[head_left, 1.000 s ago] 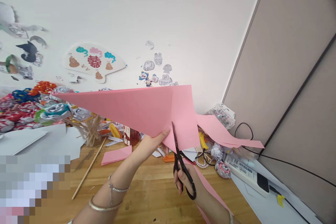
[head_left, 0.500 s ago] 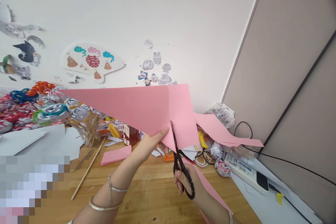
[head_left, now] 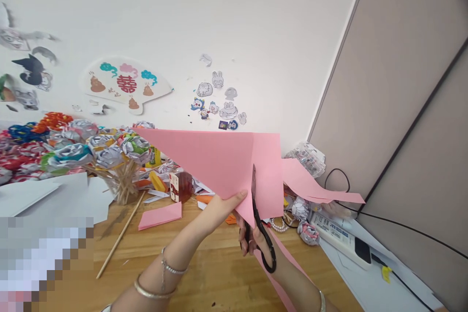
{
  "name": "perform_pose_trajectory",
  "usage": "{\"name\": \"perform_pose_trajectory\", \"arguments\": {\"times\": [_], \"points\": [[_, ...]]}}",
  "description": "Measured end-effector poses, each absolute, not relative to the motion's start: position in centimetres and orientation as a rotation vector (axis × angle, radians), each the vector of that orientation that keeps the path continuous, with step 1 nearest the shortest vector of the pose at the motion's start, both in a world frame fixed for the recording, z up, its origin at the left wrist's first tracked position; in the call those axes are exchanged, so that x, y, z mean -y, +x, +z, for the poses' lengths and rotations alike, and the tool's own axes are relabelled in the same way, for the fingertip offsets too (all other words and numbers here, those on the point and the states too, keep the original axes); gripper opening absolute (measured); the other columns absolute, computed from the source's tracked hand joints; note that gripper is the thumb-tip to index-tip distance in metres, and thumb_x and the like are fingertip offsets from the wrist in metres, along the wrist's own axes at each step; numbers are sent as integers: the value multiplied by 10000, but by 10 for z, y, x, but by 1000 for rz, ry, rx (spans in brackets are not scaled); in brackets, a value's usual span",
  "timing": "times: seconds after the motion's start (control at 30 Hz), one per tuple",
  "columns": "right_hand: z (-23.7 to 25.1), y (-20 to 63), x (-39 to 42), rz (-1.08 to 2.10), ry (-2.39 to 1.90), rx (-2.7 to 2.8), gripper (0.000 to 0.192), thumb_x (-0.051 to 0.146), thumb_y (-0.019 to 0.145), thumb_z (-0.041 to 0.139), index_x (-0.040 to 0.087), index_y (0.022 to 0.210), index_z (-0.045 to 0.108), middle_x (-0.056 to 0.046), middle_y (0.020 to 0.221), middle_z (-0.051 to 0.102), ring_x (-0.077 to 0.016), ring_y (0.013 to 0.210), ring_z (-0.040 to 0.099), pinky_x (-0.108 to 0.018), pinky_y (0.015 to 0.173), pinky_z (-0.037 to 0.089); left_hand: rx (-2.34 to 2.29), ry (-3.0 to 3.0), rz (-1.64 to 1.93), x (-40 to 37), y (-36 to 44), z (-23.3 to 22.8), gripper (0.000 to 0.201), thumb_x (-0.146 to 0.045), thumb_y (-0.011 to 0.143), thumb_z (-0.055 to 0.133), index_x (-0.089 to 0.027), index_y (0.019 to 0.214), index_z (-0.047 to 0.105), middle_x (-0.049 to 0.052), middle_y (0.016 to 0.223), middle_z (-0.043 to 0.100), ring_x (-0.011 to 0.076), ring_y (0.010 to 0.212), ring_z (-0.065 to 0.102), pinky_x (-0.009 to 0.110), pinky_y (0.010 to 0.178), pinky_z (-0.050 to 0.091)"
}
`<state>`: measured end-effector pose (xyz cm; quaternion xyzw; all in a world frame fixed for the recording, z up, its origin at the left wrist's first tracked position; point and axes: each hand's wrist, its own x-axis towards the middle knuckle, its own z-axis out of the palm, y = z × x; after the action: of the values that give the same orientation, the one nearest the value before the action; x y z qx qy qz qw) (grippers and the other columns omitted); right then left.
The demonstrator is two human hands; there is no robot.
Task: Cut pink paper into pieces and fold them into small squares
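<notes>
A crowded craft table [head_left: 204,273] under a decorated wall

Left of the red carton [head_left: 180,186] at the table's back, paper roses [head_left: 91,148] on wooden sticks bunch together; a loose stick [head_left: 119,240] and a small folded pink sheet [head_left: 160,215] lie in front of it. Right of the carton sit a string of pearls [head_left: 281,226] and a white power strip [head_left: 341,239]. Above the carton, a paper fan [head_left: 126,85] and cartoon stickers [head_left: 217,100] hang on the wall.

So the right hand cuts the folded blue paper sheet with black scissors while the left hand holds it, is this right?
Not quite: in the head view the folded paper sheet is pink, not blue. The right hand cuts it with black scissors while the left hand holds it.
</notes>
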<state>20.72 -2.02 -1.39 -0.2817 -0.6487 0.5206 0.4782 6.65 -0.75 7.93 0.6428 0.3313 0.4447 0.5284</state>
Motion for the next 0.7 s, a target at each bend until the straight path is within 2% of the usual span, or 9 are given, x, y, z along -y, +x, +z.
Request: {"name": "perform_pose_trajectory", "arguments": {"times": [0.2, 0.33, 0.53, 0.7], "points": [[8, 202, 29, 1236, -661, 1611, 515, 679, 708, 364, 185, 762, 501, -16, 614, 500, -119, 521, 455, -232, 433, 298, -643, 1460, 1028, 6, 69, 70, 478, -401, 817, 388, -127, 473, 575, 30, 355, 547, 142, 370, 525, 242, 418, 390], [16, 204, 34, 1282, -701, 1640, 539, 695, 706, 333, 185, 768, 497, -20, 641, 505, -120, 543, 464, -233, 456, 319, -574, 1353, 993, 5, 70, 69, 488, -404, 821, 375, -96, 518, 601, 39, 349, 538, 152, 365, 527, 250, 411, 389], [8, 213, 29, 1229, -626, 1751, 495, 648, 744, 342, 185, 820, 499, -37, 743, 513, -136, 639, 482, -244, 523, 361, -596, 1279, 920, 6, 69, 74, 475, -401, 797, 411, -94, 473, 575, 53, 362, 549, 129, 332, 491, 241, 383, 371], [14, 207, 29, 1255, -635, 1704, 436, 599, 766, 370, 184, 747, 504, -16, 647, 493, -130, 586, 462, -254, 540, 366, -591, 1312, 912, 6, 70, 74, 502, -444, 775, 419, -107, 424, 539, 62, 355, 542, 136, 331, 499, 237, 361, 365]]}}
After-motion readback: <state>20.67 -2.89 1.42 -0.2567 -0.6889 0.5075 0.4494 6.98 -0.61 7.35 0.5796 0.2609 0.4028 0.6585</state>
